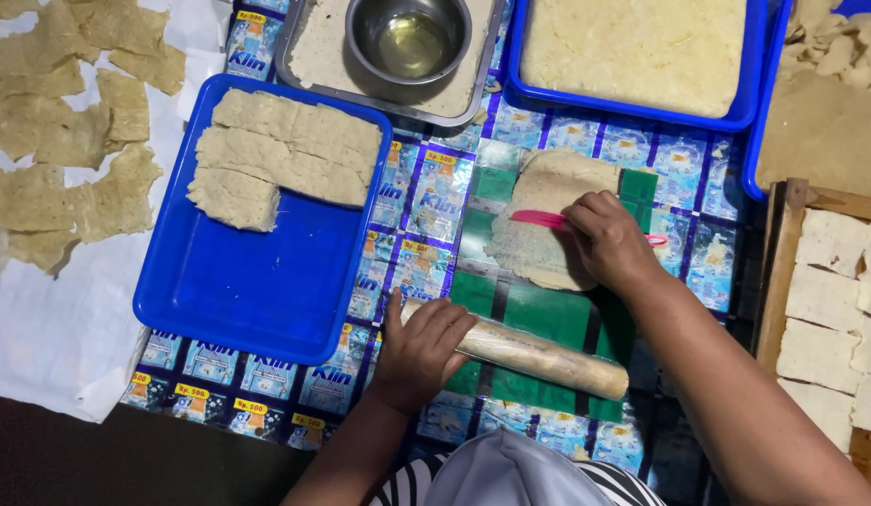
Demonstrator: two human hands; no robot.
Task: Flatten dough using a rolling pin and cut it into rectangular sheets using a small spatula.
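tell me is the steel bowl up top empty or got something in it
Not empty: the steel bowl holds a shallow pool of clear yellowish liquid, probably oil, covering its bottom.

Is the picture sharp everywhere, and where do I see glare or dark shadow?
Head view: mostly sharp and evenly lit; the liquid in the metal bowl gives a bright reflection, and the blue tray shows soft sheen. Bottom left corner falls into deep shadow. The right hand on the pink tool and the left hand on the rolling pin look only slightly soft.
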